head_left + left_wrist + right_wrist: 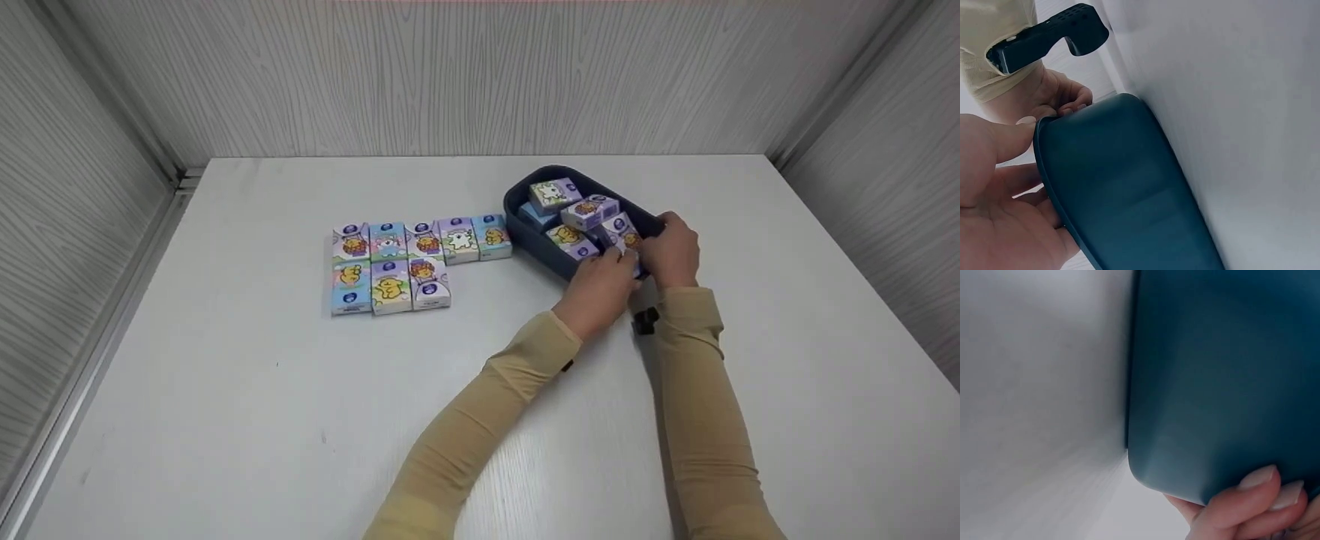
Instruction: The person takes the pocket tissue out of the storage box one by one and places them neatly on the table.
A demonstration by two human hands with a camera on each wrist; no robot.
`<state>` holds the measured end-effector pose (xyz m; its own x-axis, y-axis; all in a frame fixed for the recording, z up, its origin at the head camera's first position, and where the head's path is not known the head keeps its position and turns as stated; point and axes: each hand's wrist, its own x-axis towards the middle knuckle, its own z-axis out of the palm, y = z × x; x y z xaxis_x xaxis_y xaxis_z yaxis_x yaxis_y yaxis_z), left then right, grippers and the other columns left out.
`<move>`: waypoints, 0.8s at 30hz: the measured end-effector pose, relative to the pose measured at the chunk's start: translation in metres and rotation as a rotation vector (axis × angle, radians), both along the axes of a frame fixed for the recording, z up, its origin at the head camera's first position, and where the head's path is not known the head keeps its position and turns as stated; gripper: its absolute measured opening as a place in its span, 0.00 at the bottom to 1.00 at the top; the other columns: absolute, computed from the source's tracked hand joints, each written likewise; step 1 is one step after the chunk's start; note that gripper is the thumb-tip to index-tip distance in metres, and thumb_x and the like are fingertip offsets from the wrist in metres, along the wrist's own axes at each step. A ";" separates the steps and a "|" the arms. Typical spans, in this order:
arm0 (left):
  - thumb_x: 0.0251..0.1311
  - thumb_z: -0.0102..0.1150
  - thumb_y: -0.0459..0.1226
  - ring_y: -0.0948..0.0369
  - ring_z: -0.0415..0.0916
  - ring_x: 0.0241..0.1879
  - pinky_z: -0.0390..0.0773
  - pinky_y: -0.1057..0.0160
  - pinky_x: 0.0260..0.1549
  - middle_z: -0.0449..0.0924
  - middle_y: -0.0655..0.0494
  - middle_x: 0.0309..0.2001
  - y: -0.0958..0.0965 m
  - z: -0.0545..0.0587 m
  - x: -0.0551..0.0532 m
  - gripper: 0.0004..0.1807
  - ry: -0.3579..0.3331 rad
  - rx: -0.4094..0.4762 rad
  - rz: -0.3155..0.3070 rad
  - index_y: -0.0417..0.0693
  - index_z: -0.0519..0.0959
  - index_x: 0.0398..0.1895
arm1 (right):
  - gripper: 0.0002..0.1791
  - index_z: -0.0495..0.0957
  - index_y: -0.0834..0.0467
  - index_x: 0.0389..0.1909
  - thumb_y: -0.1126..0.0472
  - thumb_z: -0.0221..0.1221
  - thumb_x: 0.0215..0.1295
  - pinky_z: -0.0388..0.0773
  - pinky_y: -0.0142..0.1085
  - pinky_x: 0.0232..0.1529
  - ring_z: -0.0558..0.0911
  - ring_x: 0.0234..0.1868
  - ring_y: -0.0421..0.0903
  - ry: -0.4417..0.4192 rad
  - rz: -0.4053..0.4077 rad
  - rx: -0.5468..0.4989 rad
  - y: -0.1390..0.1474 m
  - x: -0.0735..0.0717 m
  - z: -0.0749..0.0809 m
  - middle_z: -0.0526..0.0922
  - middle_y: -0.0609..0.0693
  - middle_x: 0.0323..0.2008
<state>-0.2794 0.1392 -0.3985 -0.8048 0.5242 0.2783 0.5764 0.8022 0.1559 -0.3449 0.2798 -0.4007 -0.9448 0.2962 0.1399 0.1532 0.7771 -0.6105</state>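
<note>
A dark blue bin point(551, 259) with rounded corners sits at an angle on the table, holding several small cartoon-printed boxes point(590, 212). My right hand point(673, 251) grips its near right end; in the right wrist view curled fingers point(1247, 500) lie against the outer wall. Over the near rim reaches my left hand point(602, 291), its fingertips down among the boxes at that end. From the left wrist the bin wall point(1123, 185) hides those fingertips, so whether they pinch a box is unclear. Left of the bin, more boxes point(390, 285) lie side by side in two touching rows.
The white table point(247, 420) is bounded by a grained back panel point(480, 82) and side panels point(60, 172). The upper row's last blue box point(493, 236) lies right against the bin's left side.
</note>
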 end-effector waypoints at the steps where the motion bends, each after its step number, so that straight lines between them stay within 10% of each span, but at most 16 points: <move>1: 0.70 0.50 0.47 0.57 0.76 0.47 0.73 0.58 0.48 0.75 0.50 0.51 0.000 0.001 0.000 0.26 -0.018 0.013 0.000 0.41 0.68 0.64 | 0.24 0.72 0.67 0.57 0.68 0.49 0.57 0.72 0.54 0.49 0.76 0.49 0.62 0.001 -0.001 0.000 0.000 0.000 0.000 0.78 0.66 0.50; 10: 0.68 0.52 0.47 0.56 0.72 0.49 0.71 0.58 0.49 0.69 0.48 0.51 -0.001 0.003 -0.001 0.23 -0.122 0.088 0.021 0.41 0.73 0.58 | 0.23 0.73 0.66 0.54 0.68 0.51 0.55 0.70 0.54 0.50 0.75 0.50 0.61 -0.003 -0.019 -0.016 -0.001 0.000 0.000 0.77 0.66 0.51; 24: 0.66 0.55 0.48 0.60 0.78 0.45 0.72 0.59 0.51 0.82 0.56 0.41 -0.001 0.005 0.001 0.18 -0.069 0.041 0.040 0.46 0.76 0.53 | 0.25 0.72 0.66 0.56 0.69 0.54 0.54 0.70 0.53 0.52 0.75 0.50 0.61 -0.022 -0.008 -0.035 -0.002 0.001 0.002 0.77 0.67 0.52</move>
<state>-0.2784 0.1380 -0.3938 -0.8430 0.4802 0.2423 0.5305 0.8166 0.2275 -0.3436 0.2774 -0.3984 -0.9450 0.3085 0.1087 0.1733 0.7540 -0.6336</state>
